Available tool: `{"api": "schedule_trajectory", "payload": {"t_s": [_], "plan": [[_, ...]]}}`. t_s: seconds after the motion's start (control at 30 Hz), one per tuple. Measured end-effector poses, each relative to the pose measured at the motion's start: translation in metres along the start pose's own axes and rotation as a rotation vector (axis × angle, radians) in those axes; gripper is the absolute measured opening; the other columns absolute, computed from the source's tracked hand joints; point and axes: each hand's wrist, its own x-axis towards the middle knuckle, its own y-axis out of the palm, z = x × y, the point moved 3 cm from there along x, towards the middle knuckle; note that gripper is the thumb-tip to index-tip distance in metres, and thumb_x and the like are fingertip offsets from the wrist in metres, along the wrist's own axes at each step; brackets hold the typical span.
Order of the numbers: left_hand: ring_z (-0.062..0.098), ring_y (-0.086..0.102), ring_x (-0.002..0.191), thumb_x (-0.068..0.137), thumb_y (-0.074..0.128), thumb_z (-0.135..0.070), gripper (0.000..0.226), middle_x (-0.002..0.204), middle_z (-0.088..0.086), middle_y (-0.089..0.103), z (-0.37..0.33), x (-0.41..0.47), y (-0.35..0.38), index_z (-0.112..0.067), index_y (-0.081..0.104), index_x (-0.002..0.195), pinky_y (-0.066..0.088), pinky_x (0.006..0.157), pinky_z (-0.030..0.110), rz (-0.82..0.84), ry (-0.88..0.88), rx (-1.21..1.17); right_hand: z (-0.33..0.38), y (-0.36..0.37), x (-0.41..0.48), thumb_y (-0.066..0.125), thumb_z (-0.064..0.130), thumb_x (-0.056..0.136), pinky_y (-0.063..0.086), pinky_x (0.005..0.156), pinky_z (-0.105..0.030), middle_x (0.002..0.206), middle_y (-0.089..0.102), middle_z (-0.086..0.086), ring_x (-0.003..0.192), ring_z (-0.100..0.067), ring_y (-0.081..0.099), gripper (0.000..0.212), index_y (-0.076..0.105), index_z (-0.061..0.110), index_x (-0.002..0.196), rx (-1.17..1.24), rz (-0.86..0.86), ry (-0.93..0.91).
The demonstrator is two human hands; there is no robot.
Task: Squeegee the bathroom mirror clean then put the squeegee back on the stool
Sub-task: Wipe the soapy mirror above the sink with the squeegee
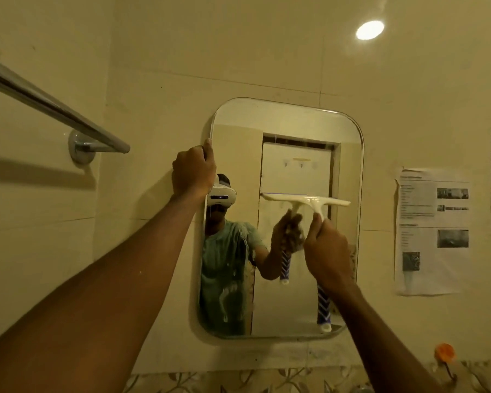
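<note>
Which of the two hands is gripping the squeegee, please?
The right hand grips the squeegee by its blue-striped handle; the left hand only holds the left edge of the mirror.

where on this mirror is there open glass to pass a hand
Free: the glass between the squeegee and the top rim of the mirror, and the bottom strip left of the handle's end. The wall between mirror and taped paper is bare too. Crowded: the left rim, gripped by the left hand, and mid-right, where the right hand holds the handle.

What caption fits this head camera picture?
Right hand holds the squeegee on the mirror; left hand grips the mirror's edge.
</note>
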Motion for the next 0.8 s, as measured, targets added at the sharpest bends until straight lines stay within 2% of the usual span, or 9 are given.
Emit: {"api": "schedule_trajectory", "payload": {"t_s": [0.2,0.33,0.4,0.5,0.63,0.73,0.8], "plan": [[0.024,0.058,0.057,0.101,0.032,-0.045,0.053,0.062,0.006,0.058,0.003,-0.002,-0.001,-0.014,0.056,0.066,0.045,0.053,0.03,0.02,0.01,-0.009,0.05,-0.024,0.112,0.026,0.037,0.106,0.034,0.031,-0.01,0.05,0.051,0.005,0.035,-0.002,0.047,0.053,0.048,0.02,0.062,0.039,-0.117,-0.029],[0.021,0.055,0.054,0.1,0.032,-0.047,0.055,0.058,0.003,0.055,0.005,-0.001,0.002,-0.012,0.059,0.066,0.032,0.045,0.024,0.019,0.006,0.006,0.069,-0.027,0.158,0.024,0.038,0.106,0.041,0.04,-0.021,0.053,0.056,0.001,0.041,-0.009,0.055,0.054,0.048,0.021,0.06,0.045,-0.108,-0.044],[0.022,0.054,0.052,0.1,0.033,-0.048,0.055,0.057,0.004,0.054,0.006,-0.002,0.002,-0.015,0.053,0.061,0.031,0.045,0.025,0.012,-0.005,0.002,0.061,-0.021,0.145,0.024,0.039,0.105,0.04,0.039,-0.018,0.056,0.056,0.003,0.043,-0.007,0.056,0.048,0.046,0.025,0.066,0.033,-0.095,-0.033],[0.02,0.052,0.05,0.1,0.033,-0.048,0.055,0.054,0.003,0.052,0.007,-0.002,0.003,-0.016,0.049,0.058,0.028,0.044,0.024,-0.01,-0.001,-0.012,0.036,-0.007,0.087,0.029,0.036,0.106,0.033,0.031,-0.008,0.053,0.052,0.007,0.038,0.002,0.054,0.041,0.047,0.026,0.071,0.098,-0.052,-0.064],[0.02,0.051,0.049,0.1,0.032,-0.047,0.057,0.054,0.003,0.053,0.007,-0.003,0.002,-0.014,0.05,0.058,0.029,0.044,0.024,-0.024,0.016,-0.015,0.001,0.002,0.01,0.028,0.039,0.105,0.036,0.033,-0.015,0.054,0.053,0.002,0.039,-0.005,0.049,0.042,0.051,0.02,0.076,0.023,-0.008,0.0],[0.019,0.051,0.047,0.101,0.03,-0.046,0.057,0.053,0.002,0.053,0.007,-0.006,0.004,-0.015,0.05,0.057,0.033,0.046,0.024,-0.052,-0.01,-0.041,0.005,-0.006,0.013,0.027,0.038,0.105,0.04,0.04,-0.024,0.056,0.052,0.001,0.045,-0.011,0.05,0.045,0.051,0.02,0.071,0.024,0.05,0.007],[0.016,0.05,0.045,0.101,0.027,-0.045,0.058,0.053,0.001,0.052,0.006,-0.008,0.005,-0.015,0.054,0.059,0.032,0.044,0.022,-0.088,-0.021,-0.044,0.02,-0.015,0.049,0.028,0.036,0.106,0.037,0.037,-0.018,0.054,0.05,0.002,0.041,-0.007,0.045,0.048,0.052,0.018,0.068,0.049,0.044,-0.011]]}}
